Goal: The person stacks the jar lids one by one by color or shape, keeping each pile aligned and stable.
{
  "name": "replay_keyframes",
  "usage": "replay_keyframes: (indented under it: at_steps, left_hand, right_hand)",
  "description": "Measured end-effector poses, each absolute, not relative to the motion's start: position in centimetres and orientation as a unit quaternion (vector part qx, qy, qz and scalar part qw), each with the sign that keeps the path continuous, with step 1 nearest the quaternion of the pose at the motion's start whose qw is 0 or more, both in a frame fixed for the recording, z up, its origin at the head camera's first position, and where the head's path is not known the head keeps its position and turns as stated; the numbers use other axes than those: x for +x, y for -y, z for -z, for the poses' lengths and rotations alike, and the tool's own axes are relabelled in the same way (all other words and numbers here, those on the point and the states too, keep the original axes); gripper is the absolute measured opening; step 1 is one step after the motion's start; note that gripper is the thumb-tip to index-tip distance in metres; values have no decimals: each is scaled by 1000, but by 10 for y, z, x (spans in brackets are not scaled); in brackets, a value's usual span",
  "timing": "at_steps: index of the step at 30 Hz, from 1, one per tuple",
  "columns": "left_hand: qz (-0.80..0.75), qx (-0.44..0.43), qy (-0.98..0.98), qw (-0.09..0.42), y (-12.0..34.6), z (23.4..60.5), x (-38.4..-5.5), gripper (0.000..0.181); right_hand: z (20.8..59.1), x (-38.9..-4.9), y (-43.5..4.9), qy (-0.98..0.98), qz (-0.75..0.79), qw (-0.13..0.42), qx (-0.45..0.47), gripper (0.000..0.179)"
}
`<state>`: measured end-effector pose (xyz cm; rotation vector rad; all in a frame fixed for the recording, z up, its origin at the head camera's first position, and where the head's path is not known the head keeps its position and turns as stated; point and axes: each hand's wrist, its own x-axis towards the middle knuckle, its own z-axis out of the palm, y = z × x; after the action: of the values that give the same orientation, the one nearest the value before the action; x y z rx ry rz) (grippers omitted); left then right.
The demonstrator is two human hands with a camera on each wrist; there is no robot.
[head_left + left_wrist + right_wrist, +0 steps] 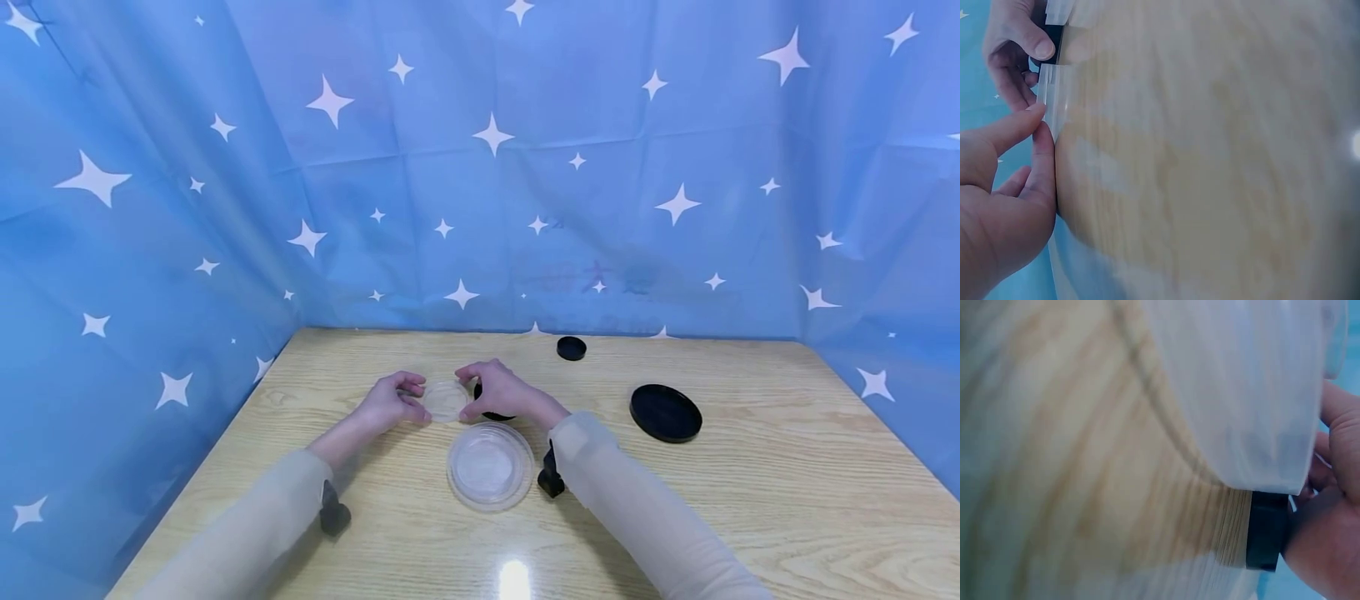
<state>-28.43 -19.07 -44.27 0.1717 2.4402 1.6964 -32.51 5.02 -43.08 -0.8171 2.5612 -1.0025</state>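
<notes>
Small clear container (446, 401) is on the table (375, 533), just beyond the large clear container (491, 467) and a little to its left. The left hand (387, 404) pinches its left edge with thumb and fingers, while the right hand (502, 391) curls its fingers around the right edge, over a black lid (1266, 531) which lies beyond the large container. I judge that the step in hand is placing or adjusting this small container. The next move probably calls for an even release from both sides, without pushing that lid.
</notes>
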Motion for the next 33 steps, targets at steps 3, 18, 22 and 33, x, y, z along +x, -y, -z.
replay_keyframes:
  at_steps: [3,18,22,33]
  left_hand:
    - [-563,57,-820,83,190,443,-284,67]
    - [-545,58,-832,78,188,446,-287,62]
    - [-548,59,-831,81,187,445,-286,62]
    - [-572,63,-813,87,191,442,-282,64]
  right_hand:
    - [431,-325,-49,-888,340,128,-281,70]
    - [433,-328,-44,-902,314,118,-271,59]
    - [434,-328,-45,-901,317,122,-269,57]
    - [430,-324,-49,-875,370,138,-280,59]
